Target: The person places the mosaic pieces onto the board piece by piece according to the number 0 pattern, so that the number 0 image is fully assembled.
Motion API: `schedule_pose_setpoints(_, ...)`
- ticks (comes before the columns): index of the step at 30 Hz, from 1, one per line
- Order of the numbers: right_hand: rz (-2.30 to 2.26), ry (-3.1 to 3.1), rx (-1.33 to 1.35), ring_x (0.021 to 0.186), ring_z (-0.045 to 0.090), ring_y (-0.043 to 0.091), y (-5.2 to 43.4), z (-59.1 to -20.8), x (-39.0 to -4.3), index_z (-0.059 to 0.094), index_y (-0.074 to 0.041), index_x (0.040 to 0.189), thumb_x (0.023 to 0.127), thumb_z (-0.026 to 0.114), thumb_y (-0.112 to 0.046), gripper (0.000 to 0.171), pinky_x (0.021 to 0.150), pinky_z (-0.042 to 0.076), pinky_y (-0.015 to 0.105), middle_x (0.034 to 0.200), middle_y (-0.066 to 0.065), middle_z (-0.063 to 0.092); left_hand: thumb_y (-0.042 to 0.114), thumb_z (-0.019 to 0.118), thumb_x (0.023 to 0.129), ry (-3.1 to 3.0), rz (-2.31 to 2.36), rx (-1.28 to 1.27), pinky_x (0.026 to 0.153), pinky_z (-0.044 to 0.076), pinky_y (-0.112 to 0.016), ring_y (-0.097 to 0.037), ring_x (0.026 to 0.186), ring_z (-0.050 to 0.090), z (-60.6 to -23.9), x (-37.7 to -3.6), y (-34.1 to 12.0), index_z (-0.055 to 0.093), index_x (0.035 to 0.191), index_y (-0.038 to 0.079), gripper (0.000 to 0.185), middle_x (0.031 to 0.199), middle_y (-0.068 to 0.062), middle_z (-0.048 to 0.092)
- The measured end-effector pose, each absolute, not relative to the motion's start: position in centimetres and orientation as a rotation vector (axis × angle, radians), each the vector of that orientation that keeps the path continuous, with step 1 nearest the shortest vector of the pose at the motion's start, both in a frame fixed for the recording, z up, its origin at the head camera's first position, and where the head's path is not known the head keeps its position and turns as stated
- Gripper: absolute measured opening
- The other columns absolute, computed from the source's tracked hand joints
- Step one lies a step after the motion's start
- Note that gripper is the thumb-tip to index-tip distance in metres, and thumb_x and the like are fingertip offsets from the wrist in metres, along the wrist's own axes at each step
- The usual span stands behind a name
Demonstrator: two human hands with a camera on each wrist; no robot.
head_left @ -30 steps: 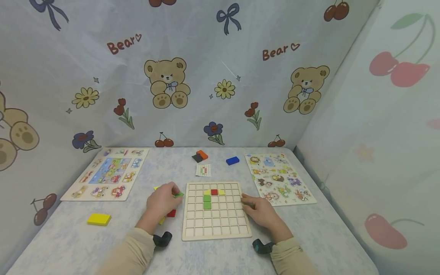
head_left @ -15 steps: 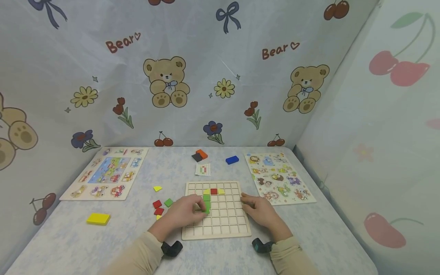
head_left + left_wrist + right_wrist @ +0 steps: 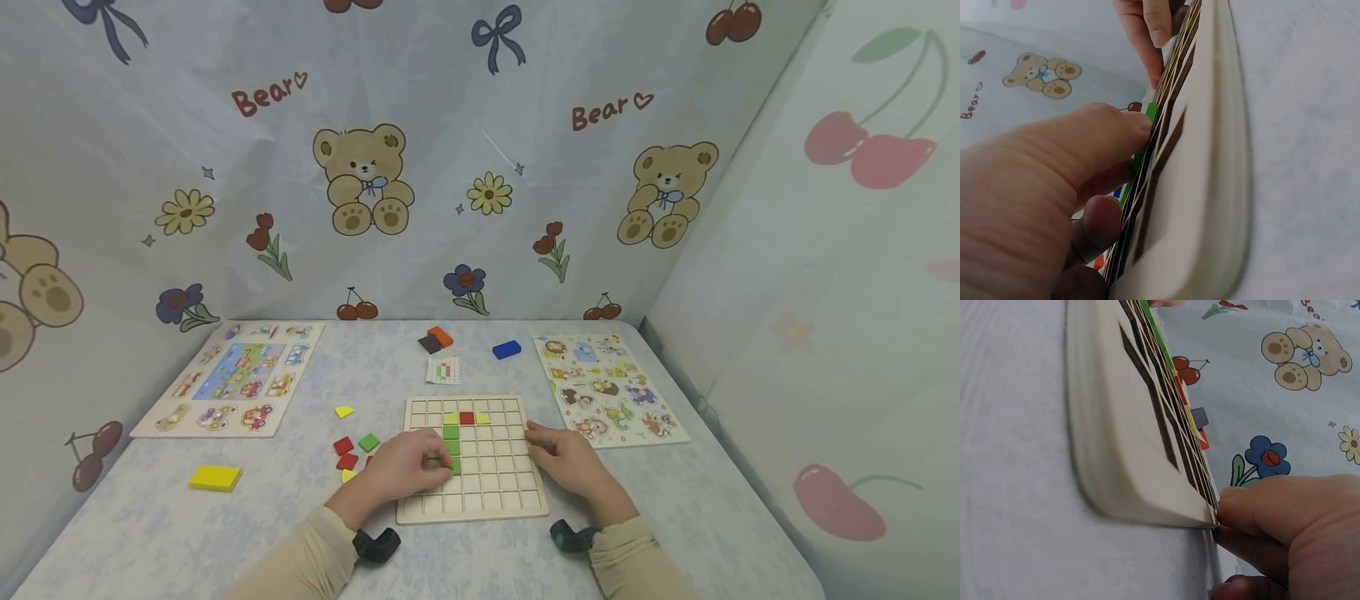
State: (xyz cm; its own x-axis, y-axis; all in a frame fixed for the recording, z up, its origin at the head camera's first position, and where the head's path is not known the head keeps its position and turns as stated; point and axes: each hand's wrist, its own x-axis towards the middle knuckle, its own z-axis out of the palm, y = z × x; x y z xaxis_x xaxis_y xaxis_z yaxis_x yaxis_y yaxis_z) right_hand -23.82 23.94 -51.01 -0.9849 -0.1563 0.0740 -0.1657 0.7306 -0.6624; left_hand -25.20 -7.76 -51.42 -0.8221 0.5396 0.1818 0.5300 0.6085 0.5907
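The square wooden grid board (image 3: 502,483) lies in front of me in the head view. My left hand (image 3: 405,465) pinches a green square tile (image 3: 456,467) between thumb and fingers, low in a column of green tiles (image 3: 451,432). From the left wrist, that green tile (image 3: 1152,113) shows tilted against the grid beside the thumb tip. A red tile (image 3: 467,418) sits at the top of the pattern, flanked by yellow quarter-round pieces (image 3: 483,419). On the other side, my right hand (image 3: 568,465) grips the board's edge, thumb on top as the right wrist view shows.
Left of the board lie loose red tiles (image 3: 342,446), a green tile (image 3: 368,442) and yellow pieces (image 3: 343,412). A yellow block (image 3: 215,477) is farther left. Behind are a pattern card (image 3: 443,370), a blue block (image 3: 506,349) and an orange block (image 3: 441,336). Picture puzzles (image 3: 615,392) flank both sides.
My left hand has carried a green tile from the loose pieces onto the board, below the other green ones, then shifted slightly down there. My right hand stays at the board's edge.
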Motion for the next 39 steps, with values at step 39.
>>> schedule_pose_setpoints(39, 1.131, -2.91, 0.258, 0.14, 0.053, 0.028, 23.8, -50.9, -23.8, 0.071, -0.012, 0.131, 0.099, 0.069, -0.022, 0.034, 0.113, 0.042, 0.051, 0.147, -0.002, 0.06, 0.025, 0.063, 0.1, 3.047, 1.004, -0.189, 0.091, 0.051, -0.05, -0.035, 0.121, 0.06, -49.1, -30.0, -19.2, 0.066, 0.136, 0.013, 0.039, 0.137, -0.013, 0.063)
